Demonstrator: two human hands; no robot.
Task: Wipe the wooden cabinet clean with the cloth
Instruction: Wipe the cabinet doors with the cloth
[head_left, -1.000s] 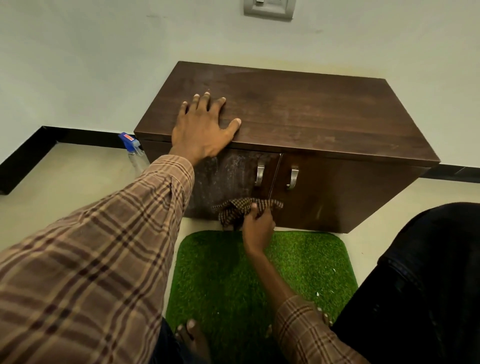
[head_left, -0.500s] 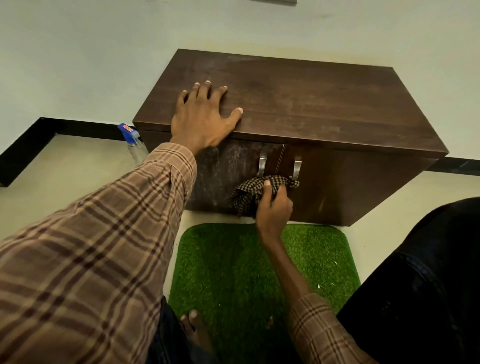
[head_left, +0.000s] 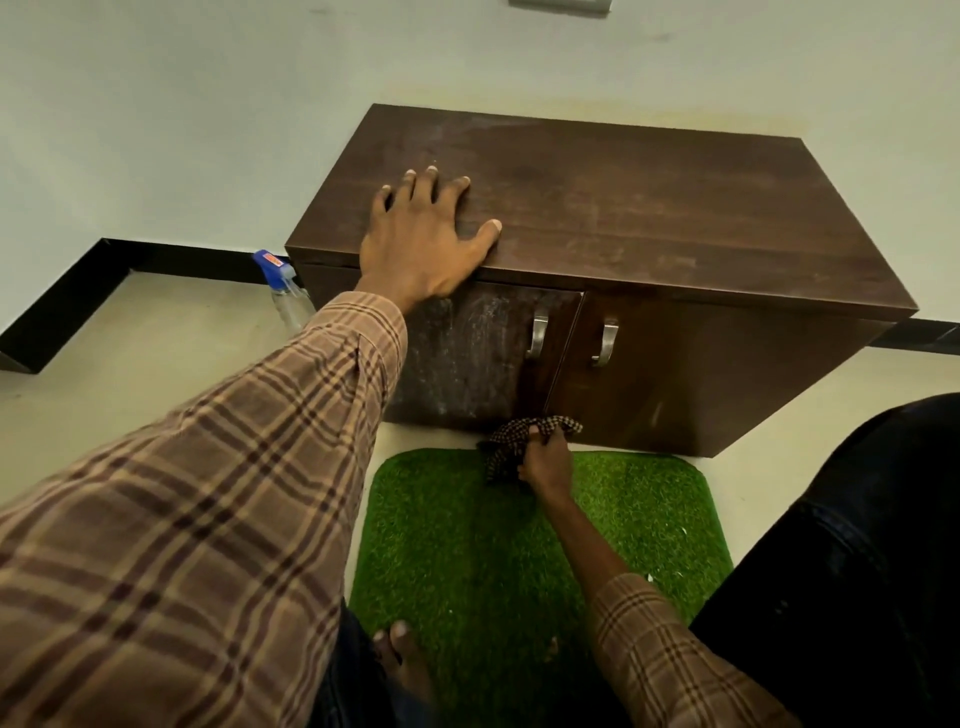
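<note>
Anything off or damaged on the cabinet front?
The left door is covered in whitish, streaky smears, while the right door looks dark and even. The right hand grips the cloth at that door's bottom edge. No damage shows.

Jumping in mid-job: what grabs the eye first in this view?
The dark wooden cabinet against the wall, with the left hand spread flat on its top. Below, the right hand grips a checked cloth at the doors' bottom edge, above a bright green mat.
</note>
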